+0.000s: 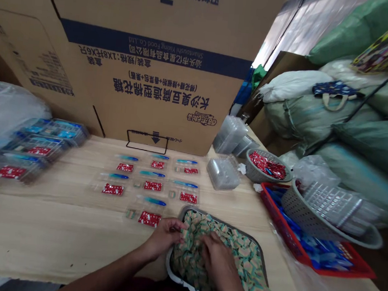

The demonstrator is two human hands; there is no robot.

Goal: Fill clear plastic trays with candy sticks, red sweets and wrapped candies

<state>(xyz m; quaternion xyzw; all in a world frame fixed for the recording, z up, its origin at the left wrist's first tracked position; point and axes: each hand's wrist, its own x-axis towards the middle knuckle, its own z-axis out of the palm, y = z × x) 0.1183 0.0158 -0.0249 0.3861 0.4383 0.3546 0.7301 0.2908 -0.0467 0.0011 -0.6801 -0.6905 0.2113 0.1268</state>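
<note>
A metal tray (178,279) at the front centre is heaped with small green and tan pieces (243,253). My left hand (168,235) is at the tray's left edge, thumb and fingers closed together; what they hold, if anything, is too small to name. Deeper over the heap, my right hand (216,255) reaches into the pieces with its fingertips bent down and partly hidden. Behind the tray stand several clear plastic trays, each with a red packet (150,218) and a blue stick (154,200); some also hold a green and tan piece (130,213).
Filled clear packs (13,171) are stacked at the left. A large cardboard box (158,91) stands behind. To the right are clear containers (224,172), a grey basket of red packets (255,172), a red crate (357,266) with blue packets, another grey basket (310,218) and large sacks (296,114).
</note>
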